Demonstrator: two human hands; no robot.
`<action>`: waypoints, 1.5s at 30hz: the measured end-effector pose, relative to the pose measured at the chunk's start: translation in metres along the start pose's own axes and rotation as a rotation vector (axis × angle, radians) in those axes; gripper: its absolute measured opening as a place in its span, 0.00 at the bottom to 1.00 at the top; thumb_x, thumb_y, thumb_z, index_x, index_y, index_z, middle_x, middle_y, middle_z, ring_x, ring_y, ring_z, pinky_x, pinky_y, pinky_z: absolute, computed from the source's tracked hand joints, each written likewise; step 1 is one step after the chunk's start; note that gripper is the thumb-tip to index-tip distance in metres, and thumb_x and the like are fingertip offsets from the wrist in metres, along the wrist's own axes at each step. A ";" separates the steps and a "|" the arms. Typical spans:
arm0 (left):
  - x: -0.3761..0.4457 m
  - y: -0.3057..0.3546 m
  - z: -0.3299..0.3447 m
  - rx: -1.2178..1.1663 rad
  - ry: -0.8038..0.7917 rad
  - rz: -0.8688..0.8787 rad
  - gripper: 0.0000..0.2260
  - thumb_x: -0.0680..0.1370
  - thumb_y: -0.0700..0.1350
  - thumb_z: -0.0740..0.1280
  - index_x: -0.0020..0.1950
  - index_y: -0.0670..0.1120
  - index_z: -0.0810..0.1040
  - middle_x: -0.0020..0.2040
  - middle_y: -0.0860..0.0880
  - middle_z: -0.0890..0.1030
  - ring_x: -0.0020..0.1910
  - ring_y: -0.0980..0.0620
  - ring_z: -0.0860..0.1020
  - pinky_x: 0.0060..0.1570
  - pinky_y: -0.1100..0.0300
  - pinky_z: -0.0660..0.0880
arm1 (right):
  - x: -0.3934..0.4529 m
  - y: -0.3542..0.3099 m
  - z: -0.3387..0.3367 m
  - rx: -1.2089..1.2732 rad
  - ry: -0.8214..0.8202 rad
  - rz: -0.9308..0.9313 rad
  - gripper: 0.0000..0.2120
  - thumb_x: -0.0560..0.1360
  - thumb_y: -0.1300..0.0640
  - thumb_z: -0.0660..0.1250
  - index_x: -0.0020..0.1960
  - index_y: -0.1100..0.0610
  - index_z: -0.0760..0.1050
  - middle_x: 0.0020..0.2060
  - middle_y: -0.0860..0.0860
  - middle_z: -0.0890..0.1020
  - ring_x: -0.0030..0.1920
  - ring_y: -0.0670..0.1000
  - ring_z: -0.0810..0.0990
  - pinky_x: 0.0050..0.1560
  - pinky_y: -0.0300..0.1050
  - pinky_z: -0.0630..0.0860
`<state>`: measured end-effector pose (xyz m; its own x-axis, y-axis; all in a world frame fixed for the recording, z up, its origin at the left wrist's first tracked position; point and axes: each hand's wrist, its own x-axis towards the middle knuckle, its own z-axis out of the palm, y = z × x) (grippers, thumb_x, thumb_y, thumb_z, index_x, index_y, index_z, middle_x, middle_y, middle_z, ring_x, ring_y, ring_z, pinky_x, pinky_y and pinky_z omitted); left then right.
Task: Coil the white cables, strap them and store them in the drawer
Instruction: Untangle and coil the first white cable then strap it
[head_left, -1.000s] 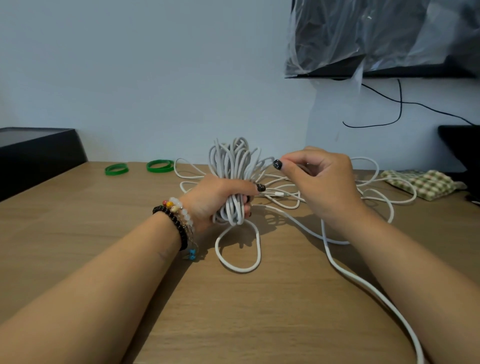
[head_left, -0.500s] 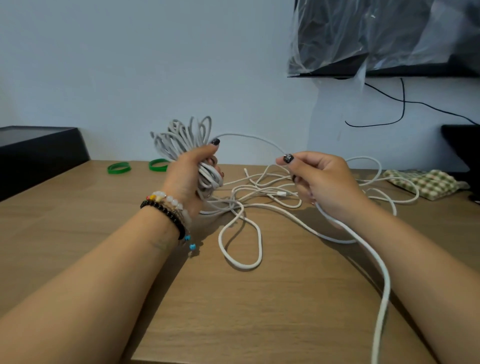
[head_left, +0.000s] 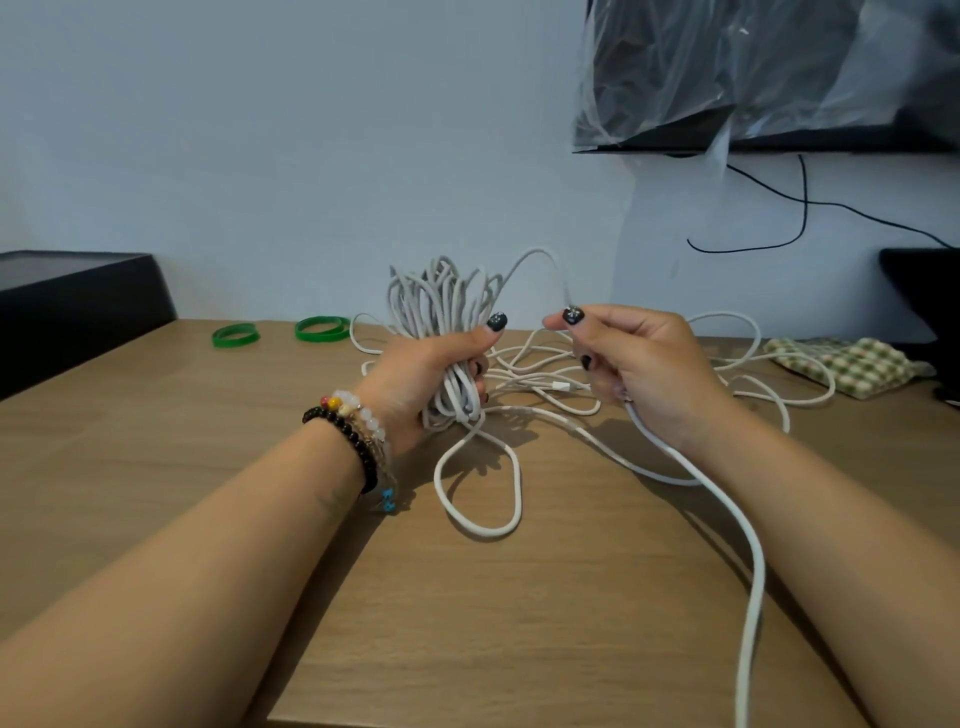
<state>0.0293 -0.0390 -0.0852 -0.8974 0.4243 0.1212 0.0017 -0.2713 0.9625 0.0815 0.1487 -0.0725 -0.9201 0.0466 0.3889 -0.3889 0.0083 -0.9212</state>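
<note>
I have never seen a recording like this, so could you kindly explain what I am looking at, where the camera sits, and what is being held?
There is no machine here: a person works with two bare hands, filmed by one wide-angle camera worn on the head, looking forward and down. The left hand grips a bundle of coiled white cable. The right hand pinches the loose strand running from that bundle, which passes through the hand and trails toward the camera. On the wooden table lie more loose white cable loops, two green bands and a checked cloth. A black box stands at the left.
</note>
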 end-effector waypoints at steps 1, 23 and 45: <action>0.000 -0.001 0.000 0.018 -0.013 0.008 0.11 0.67 0.44 0.76 0.40 0.43 0.75 0.27 0.49 0.72 0.24 0.52 0.71 0.28 0.60 0.72 | 0.000 0.001 0.001 -0.004 -0.014 0.007 0.10 0.77 0.62 0.65 0.44 0.54 0.85 0.27 0.52 0.66 0.23 0.46 0.58 0.24 0.38 0.54; -0.007 -0.008 0.010 0.078 -0.080 0.031 0.07 0.68 0.45 0.76 0.40 0.46 0.81 0.31 0.47 0.77 0.26 0.53 0.72 0.27 0.61 0.71 | -0.011 0.001 0.011 -0.315 -0.187 0.053 0.09 0.78 0.58 0.66 0.46 0.51 0.85 0.24 0.45 0.72 0.25 0.42 0.65 0.27 0.32 0.64; -0.002 -0.003 0.009 0.008 0.181 0.022 0.10 0.68 0.48 0.75 0.37 0.45 0.78 0.29 0.48 0.76 0.25 0.51 0.73 0.31 0.59 0.71 | -0.013 0.002 0.019 -0.445 -0.147 0.124 0.15 0.80 0.56 0.62 0.40 0.57 0.83 0.23 0.48 0.69 0.21 0.43 0.64 0.23 0.31 0.62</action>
<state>0.0355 -0.0310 -0.0861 -0.9618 0.2557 0.0976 0.0254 -0.2718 0.9620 0.0922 0.1293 -0.0794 -0.9675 -0.0674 0.2437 -0.2480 0.4396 -0.8633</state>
